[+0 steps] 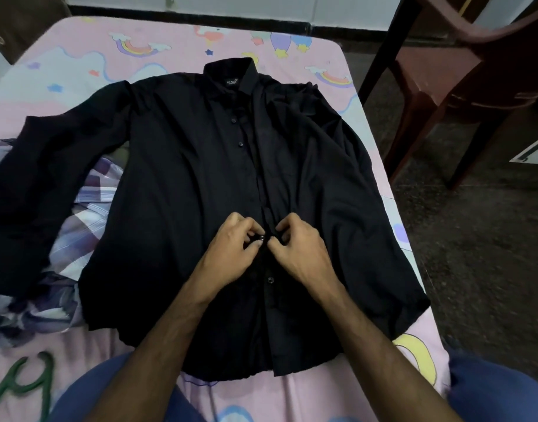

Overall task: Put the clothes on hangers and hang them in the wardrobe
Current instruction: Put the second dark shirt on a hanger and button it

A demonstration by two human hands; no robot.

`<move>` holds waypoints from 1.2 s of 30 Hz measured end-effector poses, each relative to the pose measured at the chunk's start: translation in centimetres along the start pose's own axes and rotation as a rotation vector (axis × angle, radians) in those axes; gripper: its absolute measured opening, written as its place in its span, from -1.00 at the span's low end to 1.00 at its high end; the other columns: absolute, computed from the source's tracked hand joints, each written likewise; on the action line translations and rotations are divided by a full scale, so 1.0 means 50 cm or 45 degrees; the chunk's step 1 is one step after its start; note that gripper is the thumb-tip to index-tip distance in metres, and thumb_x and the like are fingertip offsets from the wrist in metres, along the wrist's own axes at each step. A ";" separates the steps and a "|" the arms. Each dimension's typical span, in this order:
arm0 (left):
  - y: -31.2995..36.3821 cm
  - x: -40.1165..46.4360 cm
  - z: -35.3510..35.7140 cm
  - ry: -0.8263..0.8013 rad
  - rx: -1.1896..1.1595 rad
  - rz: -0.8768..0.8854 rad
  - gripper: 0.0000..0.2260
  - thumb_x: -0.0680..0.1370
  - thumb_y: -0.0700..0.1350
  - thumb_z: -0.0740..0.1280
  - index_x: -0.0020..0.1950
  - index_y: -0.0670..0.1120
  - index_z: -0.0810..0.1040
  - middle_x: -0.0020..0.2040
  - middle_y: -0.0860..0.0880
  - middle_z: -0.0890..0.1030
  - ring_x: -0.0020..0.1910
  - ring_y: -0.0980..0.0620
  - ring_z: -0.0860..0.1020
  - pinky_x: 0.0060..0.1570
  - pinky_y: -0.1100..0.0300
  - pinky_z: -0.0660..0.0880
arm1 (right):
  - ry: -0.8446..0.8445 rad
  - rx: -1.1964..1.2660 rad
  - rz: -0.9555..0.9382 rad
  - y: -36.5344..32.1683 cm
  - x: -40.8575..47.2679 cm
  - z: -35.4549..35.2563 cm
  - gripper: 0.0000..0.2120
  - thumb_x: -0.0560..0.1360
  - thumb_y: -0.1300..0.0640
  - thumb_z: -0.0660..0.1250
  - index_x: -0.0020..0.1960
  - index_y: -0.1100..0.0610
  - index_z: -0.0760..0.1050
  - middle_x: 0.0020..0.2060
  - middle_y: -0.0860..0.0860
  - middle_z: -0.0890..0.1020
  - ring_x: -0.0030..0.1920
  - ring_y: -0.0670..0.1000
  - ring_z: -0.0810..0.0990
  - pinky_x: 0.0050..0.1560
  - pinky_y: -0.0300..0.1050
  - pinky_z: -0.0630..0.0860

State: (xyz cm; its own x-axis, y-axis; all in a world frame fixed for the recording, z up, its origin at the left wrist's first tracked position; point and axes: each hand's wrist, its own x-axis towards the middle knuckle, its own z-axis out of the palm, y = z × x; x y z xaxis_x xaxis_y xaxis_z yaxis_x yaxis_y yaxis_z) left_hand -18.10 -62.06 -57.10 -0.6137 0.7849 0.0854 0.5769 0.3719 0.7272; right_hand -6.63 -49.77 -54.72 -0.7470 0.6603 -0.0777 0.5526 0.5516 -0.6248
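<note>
1. Across the middle of the bed (337, 65), a black long-sleeved shirt (182, 184) lay spread front-up, its collar (229, 73) toward the far edge and its hem toward the near edge.
2. The shirt's one sleeve (27, 178) reached out to the bed's left edge; the other was folded along the body at the right edge.
3. The left hand (231, 248) rested on the shirt just left of the button placket, fingers curled, thumb and forefinger pinching a small dark button (261, 238) with the fabric around it.
4. The right hand (301, 248) lay just right of the placket, fingers curled and pinching the opposite front edge of the shirt; the two hands' fingertips were almost touching at the button.
5. Two upper buttons (240, 144) showed along the placket farther up, and one lower button (270, 280) showed between the forearms.
6. A checked purple-and-white garment (88, 202) lay crumpled under the shirt's outstretched sleeve, near the bed's left edge.
7. A green hanger (24, 379) lay at the near left corner of the bed, apart from the shirt.
8. A pink printed bedsheet (78, 65) with rainbows and stars covered the bed.
9. A dark wooden chair (462, 86) stood on the floor beyond the bed's right edge.
</note>
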 end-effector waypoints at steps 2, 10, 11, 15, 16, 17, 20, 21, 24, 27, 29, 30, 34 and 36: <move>-0.001 0.006 -0.005 -0.050 0.006 -0.016 -0.85 0.55 -0.24 0.42 0.08 -0.04 0.63 0.04 0.08 0.47 -0.04 0.28 0.50 -0.04 0.51 0.40 | -0.007 -0.030 0.001 -0.005 -0.003 -0.001 -0.62 0.46 -0.21 0.41 0.12 0.00 0.45 -0.07 -0.12 0.57 -0.11 -0.08 0.58 -0.06 -0.08 0.55; 0.004 0.030 -0.014 -0.091 -0.032 -0.156 -0.89 0.50 -0.17 0.50 -0.08 0.03 0.63 -0.09 0.10 0.55 -0.20 0.26 0.55 -0.17 0.45 0.45 | 0.021 -0.112 0.074 -0.013 0.012 -0.001 -0.83 0.48 -0.04 0.33 0.00 0.03 0.53 -0.14 -0.06 0.65 -0.12 0.03 0.62 -0.08 -0.07 0.54; 0.007 0.031 -0.014 -0.098 -0.039 -0.176 -0.89 0.50 -0.16 0.51 -0.09 0.03 0.63 -0.09 0.10 0.56 -0.21 0.25 0.55 -0.19 0.44 0.45 | 0.018 -0.016 0.121 -0.005 0.013 -0.006 -0.86 0.47 -0.03 0.33 -0.05 0.03 0.53 -0.20 -0.07 0.65 -0.15 0.01 0.64 -0.08 -0.05 0.58; 0.015 0.034 -0.023 -0.123 -0.124 -0.253 -0.92 0.49 -0.13 0.52 -0.11 0.00 0.64 -0.12 0.08 0.61 -0.24 0.33 0.55 -0.26 0.47 0.45 | -0.150 0.638 0.358 0.024 0.015 -0.040 -0.85 0.53 0.13 0.41 -0.16 0.17 0.56 -0.28 0.00 0.65 -0.28 -0.05 0.70 -0.09 -0.04 0.71; 0.017 0.034 -0.024 -0.126 -0.141 -0.266 -0.93 0.50 -0.14 0.51 -0.12 0.00 0.65 -0.14 0.08 0.62 -0.25 0.35 0.55 -0.27 0.48 0.44 | -0.238 0.829 0.404 0.026 0.015 -0.051 -0.85 0.55 0.18 0.43 -0.17 0.20 0.55 -0.27 0.05 0.64 -0.28 -0.03 0.70 -0.09 -0.05 0.71; 0.019 0.033 -0.025 -0.129 -0.149 -0.280 -0.93 0.51 -0.14 0.50 -0.12 0.00 0.65 -0.16 0.08 0.63 -0.26 0.36 0.55 -0.28 0.48 0.44 | -0.329 0.993 0.432 0.029 0.015 -0.061 -0.84 0.56 0.22 0.44 -0.17 0.20 0.53 -0.25 0.08 0.63 -0.26 -0.01 0.70 -0.08 -0.05 0.70; 0.026 0.034 -0.028 -0.139 -0.171 -0.331 -0.94 0.52 -0.12 0.48 -0.12 0.02 0.65 -0.21 0.09 0.64 -0.28 0.31 0.57 -0.33 0.46 0.43 | -0.493 1.150 0.393 0.034 0.016 -0.074 -0.78 0.54 0.25 0.46 -0.22 0.15 0.48 -0.27 0.05 0.58 -0.21 -0.02 0.66 -0.01 -0.05 0.67; 0.027 0.034 -0.030 -0.139 -0.189 -0.352 -0.94 0.52 -0.10 0.48 -0.12 0.04 0.65 -0.22 0.08 0.65 -0.28 0.26 0.59 -0.34 0.44 0.44 | -0.480 1.102 0.356 0.034 0.018 -0.072 -0.76 0.52 0.24 0.49 -0.24 0.13 0.47 -0.31 0.01 0.55 -0.23 -0.07 0.63 -0.01 -0.08 0.66; 0.029 0.033 -0.036 -0.138 -0.333 -0.416 -0.95 0.53 -0.10 0.48 -0.11 0.02 0.65 -0.23 0.00 0.68 -0.29 0.05 0.65 -0.37 0.25 0.55 | -0.354 0.913 0.262 0.023 0.023 -0.062 -0.69 0.44 0.18 0.58 -0.30 0.07 0.45 -0.37 -0.05 0.50 -0.27 -0.11 0.56 -0.06 -0.13 0.63; 0.033 0.028 -0.036 -0.156 -0.441 -0.439 -0.97 0.54 -0.14 0.48 -0.08 -0.03 0.65 -0.21 -0.07 0.69 -0.28 -0.02 0.67 -0.33 0.10 0.60 | -0.281 0.838 0.225 0.013 0.025 -0.050 -0.71 0.43 0.12 0.58 -0.30 0.06 0.48 -0.39 -0.06 0.52 -0.28 -0.09 0.56 -0.08 -0.10 0.63; 0.030 0.028 -0.035 -0.167 -0.511 -0.452 -0.97 0.54 -0.17 0.47 -0.06 -0.07 0.65 -0.21 -0.10 0.69 -0.26 -0.05 0.67 -0.33 0.09 0.61 | -0.298 0.876 0.230 0.013 0.024 -0.045 -0.83 0.48 0.14 0.53 -0.23 0.12 0.58 -0.36 -0.05 0.58 -0.26 -0.08 0.59 -0.08 -0.13 0.63; 0.028 0.030 -0.034 -0.170 -0.559 -0.462 -0.98 0.54 -0.19 0.47 -0.06 -0.10 0.65 -0.21 -0.11 0.69 -0.26 -0.05 0.66 -0.34 0.08 0.61 | -0.311 0.904 0.239 0.013 0.023 -0.043 -0.87 0.50 0.16 0.52 -0.18 0.15 0.61 -0.35 -0.03 0.60 -0.26 -0.08 0.60 -0.08 -0.14 0.61; 0.022 0.033 -0.035 -0.193 -0.710 -0.496 -0.98 0.55 -0.25 0.44 -0.03 -0.17 0.63 -0.19 -0.11 0.66 -0.27 0.06 0.63 -0.36 0.15 0.58 | -0.338 0.928 0.290 0.016 0.021 -0.041 -0.91 0.46 0.18 0.54 -0.13 0.16 0.64 -0.36 -0.01 0.62 -0.30 -0.10 0.60 -0.14 -0.19 0.57; 0.022 0.033 -0.036 -0.201 -0.749 -0.509 -0.97 0.56 -0.25 0.43 -0.01 -0.19 0.63 -0.19 -0.10 0.66 -0.28 0.08 0.63 -0.37 0.18 0.58 | -0.322 0.947 0.327 0.013 0.023 -0.039 -0.88 0.44 0.19 0.56 -0.15 0.16 0.63 -0.38 -0.01 0.63 -0.32 -0.10 0.61 -0.20 -0.21 0.56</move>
State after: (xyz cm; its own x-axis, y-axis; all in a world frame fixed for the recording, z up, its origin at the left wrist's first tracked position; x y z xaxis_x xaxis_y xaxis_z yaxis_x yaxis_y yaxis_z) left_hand -19.44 -61.23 -54.93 -0.6065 0.7232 -0.3305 -0.0876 0.3524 0.9317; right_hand -6.39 -47.63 -53.69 -0.7404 0.5362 -0.4054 0.3949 -0.1411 -0.9078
